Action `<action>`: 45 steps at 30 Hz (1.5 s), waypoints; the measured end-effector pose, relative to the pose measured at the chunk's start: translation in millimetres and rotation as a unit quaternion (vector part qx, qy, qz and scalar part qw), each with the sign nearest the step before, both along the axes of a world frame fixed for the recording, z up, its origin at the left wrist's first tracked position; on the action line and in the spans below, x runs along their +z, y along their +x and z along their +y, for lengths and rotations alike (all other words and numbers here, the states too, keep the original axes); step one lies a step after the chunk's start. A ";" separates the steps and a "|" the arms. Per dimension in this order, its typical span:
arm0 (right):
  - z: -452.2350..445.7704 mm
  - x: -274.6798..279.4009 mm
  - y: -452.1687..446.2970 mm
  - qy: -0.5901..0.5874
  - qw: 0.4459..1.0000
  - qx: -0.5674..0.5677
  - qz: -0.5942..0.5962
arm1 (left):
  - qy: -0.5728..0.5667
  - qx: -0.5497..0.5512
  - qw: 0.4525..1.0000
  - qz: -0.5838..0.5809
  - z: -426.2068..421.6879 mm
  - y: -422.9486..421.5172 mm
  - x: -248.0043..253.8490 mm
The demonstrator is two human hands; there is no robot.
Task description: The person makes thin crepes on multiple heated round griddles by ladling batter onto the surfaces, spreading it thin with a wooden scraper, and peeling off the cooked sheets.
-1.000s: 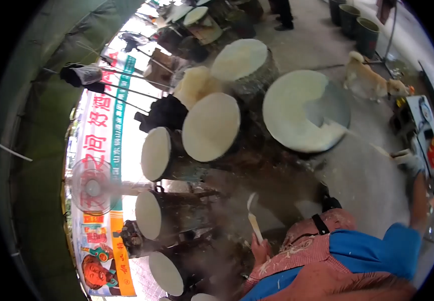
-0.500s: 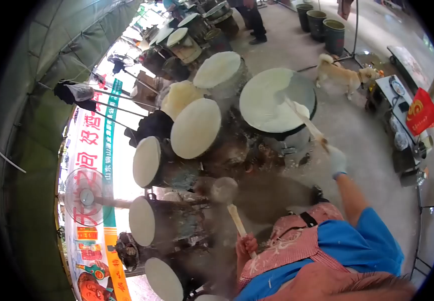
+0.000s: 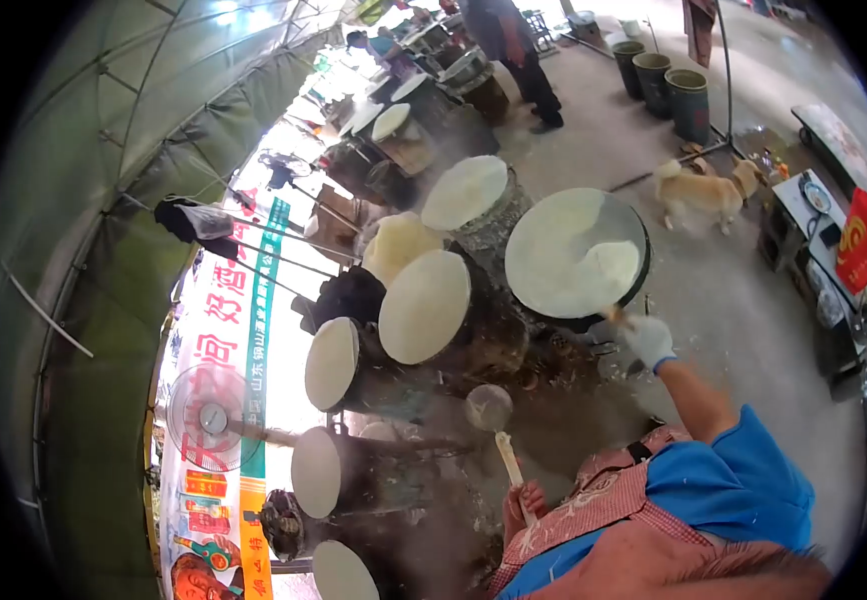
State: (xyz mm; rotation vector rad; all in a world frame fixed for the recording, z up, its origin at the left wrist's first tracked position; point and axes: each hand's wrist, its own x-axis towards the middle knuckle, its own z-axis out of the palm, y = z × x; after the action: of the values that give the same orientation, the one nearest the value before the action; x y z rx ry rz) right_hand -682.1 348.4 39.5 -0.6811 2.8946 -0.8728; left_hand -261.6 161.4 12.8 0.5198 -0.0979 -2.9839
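Observation:
My left hand (image 3: 525, 502), bare, is closed around the wooden handle of a round ladle (image 3: 489, 408), which hangs over the dark floor. At the near rim of a large round griddle (image 3: 563, 240), my right hand (image 3: 648, 342), in a white glove, is closed on a wooden-handled spreader (image 3: 615, 316). Its far end over the griddle is blurred and hard to make out. Pale batter covers much of the griddle, with a thicker white patch (image 3: 611, 268) on the near right side.
Several more round griddles, one with a pale sheet (image 3: 425, 306), line the left. A fan (image 3: 213, 418) stands by a banner. A dog (image 3: 698, 194) is on the floor near a low table (image 3: 803, 200). Buckets (image 3: 688, 105) and a person (image 3: 513, 60) are farther back.
My right hand and the spreader have drawn back toward the griddle's near edge. The white batter patch has shifted down and right. The whole view has tilted slightly; my left hand still holds the ladle.

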 end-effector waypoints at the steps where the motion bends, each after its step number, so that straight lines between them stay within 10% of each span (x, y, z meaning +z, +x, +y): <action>1: 13.3 -10.0 5.3 -0.003 1.000 0.012 -0.003 | 0.001 -0.001 1.000 -0.004 0.3 1.3 -5.1; 8: 32.1 1.6 -83.9 -0.111 0.982 -0.138 0.066 | -0.025 0.000 0.998 -0.063 14.0 -59.1 77.9; 13: 43.8 -42.0 -41.5 0.070 0.989 0.128 0.035 | 0.018 -0.019 0.995 -0.092 4.8 -79.1 59.4; 20: 21.2 -2.9 -149.1 -0.127 0.986 -0.091 0.064 | 0.176 -0.013 0.983 -0.046 11.3 -127.4 57.6; 23: 57.9 -17.6 -102.2 0.098 0.990 0.098 -0.016 | 0.190 0.002 0.980 -0.055 19.0 -114.0 43.2; 26: 95.5 -57.9 -116.2 -0.099 0.992 0.011 0.071 | 0.181 -0.032 0.982 0.049 24.8 -143.1 55.6; 28: 71.8 -4.3 -163.7 -0.029 0.990 -0.096 -0.102 | 0.159 -0.049 0.986 0.013 22.0 -137.8 35.5; 32: -18.5 6.4 -289.2 -0.102 0.991 -0.070 -0.048 | 0.124 -0.035 0.987 -0.097 36.3 -127.8 53.3; 38: -12.8 -0.6 -176.4 -0.309 0.908 -0.101 -0.263 | 0.104 -0.063 0.993 -0.004 14.6 -108.1 20.2; 41: -11.8 -24.6 -147.8 -0.131 0.987 -0.026 -0.086 | 0.218 0.005 0.960 -0.176 9.7 -131.0 66.7; 45: 37.3 27.6 -135.8 -0.402 0.817 -0.174 -0.376 | 0.180 -0.039 0.978 -0.101 -11.1 -104.0 66.2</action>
State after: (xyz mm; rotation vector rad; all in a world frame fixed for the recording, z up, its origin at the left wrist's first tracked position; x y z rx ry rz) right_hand -817.9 385.6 67.1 0.2210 1.8686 -1.9003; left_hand -365.6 150.4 79.0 0.8757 0.4236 -3.0263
